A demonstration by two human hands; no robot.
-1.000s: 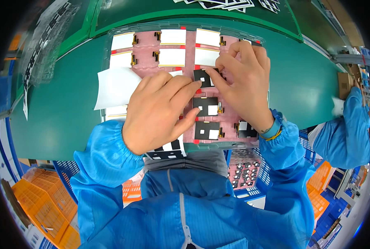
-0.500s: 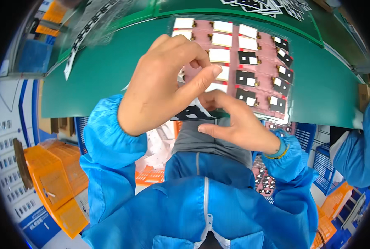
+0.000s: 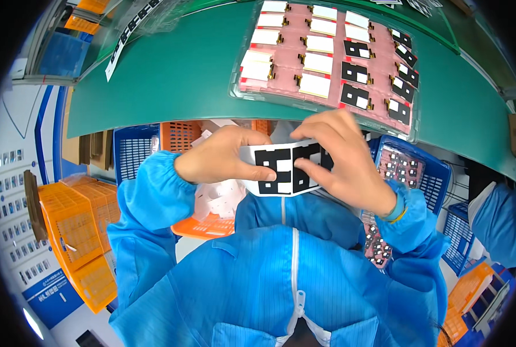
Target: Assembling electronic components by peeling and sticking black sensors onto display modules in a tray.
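Between my hands, just in front of the table edge, a white backing strip with black stickers [image 3: 284, 168] is bent at its middle. My left hand [image 3: 217, 156] pinches its left end, thumb in front and fingers behind. My right hand [image 3: 350, 159] grips the right part with its thumb against the front, and its raised fingers are slightly blurred. Beyond the hands lies a clear tray with a pink liner [image 3: 290, 52], holding rows of small flat parts. Many parts have plain white faces; others, mostly in the right columns, carry black stickers.
The green table [image 3: 154, 87] bears the tray and a long sticker strip [image 3: 122, 43] at far left. Below its edge stand a blue basket [image 3: 136, 153], an orange basket with pale scraps [image 3: 203, 228] and a blue basket [image 3: 434, 173] holding another tray. Orange crates [image 3: 73, 231] are at left.
My left hand has come back from over the tray to the strip's left end. Both hands are now in front of the table edge, with the strip facing me. The view has shifted.
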